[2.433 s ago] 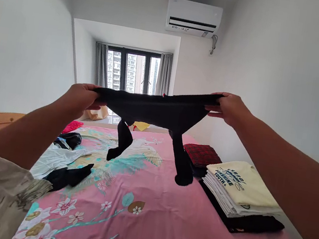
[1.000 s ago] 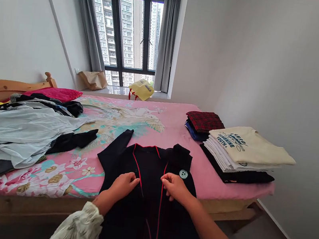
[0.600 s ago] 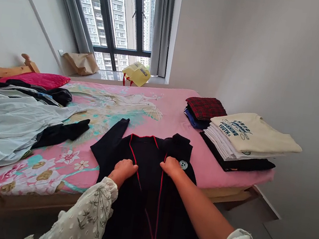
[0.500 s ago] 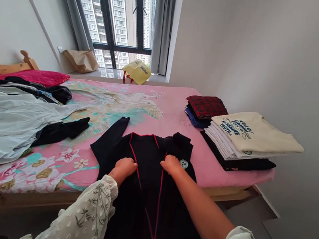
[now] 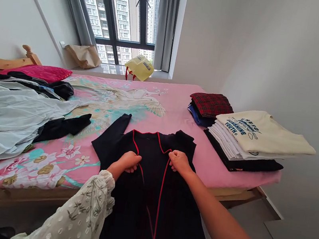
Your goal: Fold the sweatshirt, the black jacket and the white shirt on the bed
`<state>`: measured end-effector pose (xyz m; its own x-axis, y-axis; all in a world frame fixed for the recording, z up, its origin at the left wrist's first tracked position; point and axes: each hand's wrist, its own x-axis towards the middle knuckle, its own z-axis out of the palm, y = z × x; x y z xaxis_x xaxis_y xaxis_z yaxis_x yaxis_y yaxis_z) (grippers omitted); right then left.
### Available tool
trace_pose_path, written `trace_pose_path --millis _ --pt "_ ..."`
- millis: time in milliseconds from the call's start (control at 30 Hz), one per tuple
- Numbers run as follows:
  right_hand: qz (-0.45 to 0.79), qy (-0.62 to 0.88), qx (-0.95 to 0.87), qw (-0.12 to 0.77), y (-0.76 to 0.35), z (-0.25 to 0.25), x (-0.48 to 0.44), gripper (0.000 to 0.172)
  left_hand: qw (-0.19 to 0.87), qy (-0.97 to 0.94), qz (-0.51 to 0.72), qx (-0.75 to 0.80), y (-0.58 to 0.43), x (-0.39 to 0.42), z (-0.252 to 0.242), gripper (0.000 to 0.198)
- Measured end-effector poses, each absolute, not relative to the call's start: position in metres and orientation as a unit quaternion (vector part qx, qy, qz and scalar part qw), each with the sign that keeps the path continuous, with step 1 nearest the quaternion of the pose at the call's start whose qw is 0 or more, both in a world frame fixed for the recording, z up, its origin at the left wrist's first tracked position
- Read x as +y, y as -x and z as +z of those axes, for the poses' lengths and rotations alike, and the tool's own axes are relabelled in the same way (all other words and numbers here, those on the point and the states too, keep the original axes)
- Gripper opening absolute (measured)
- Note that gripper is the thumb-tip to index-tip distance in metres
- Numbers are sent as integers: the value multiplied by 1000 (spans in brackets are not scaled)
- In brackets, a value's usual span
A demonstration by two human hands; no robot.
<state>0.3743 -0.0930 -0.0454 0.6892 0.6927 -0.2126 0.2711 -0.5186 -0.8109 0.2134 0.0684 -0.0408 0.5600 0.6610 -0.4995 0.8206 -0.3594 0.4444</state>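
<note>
A black garment with red piping (image 5: 138,197) lies front up, its collar and sleeves on the bed and its lower part hanging over the near edge. Its front is parted. My left hand (image 5: 129,161) pinches the piped edge on the left side. Opposite it, my right hand (image 5: 178,162) grips the right piped edge just below the collar, lifting that edge into a small bend. The sleeve on the left stretches out toward the window; the one on the right looks bunched.
The bed (image 5: 177,102) has a pink floral sheet. Loose white and black clothes (image 5: 21,113) are heaped on the left by a magenta pillow (image 5: 42,72). Folded shirts (image 5: 263,132) and a plaid stack (image 5: 212,105) stand right. A yellow bag (image 5: 139,68) and paper bag (image 5: 84,56) sit by the window.
Both hands have shifted slightly upward in view and moved a little apart at the piped edges. My right hand now raises its edge, and the round badge near it no longer shows.
</note>
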Motion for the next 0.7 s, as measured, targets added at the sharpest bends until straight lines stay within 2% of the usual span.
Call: trace_pose_path --millis 167,367,433,567,700 --pt "223 819 -312 427 -385 -32 -94 25 373 -826 4 423 -228 68 -47 34" --pt "185 832 -358 382 -360 -37 -95 18 293 -873 132 366 -215 48 -72 33" --pt "221 821 -383 361 -338 -48 -99 17 274 -896 147 319 -201 38 -82 31" --pt "307 807 -383 327 -296 -73 -112 11 227 -942 134 207 -175 31 -98 54" --pt "368 787 -346 356 -271 -94 -129 21 178 -966 89 166 -167 38 -106 60"
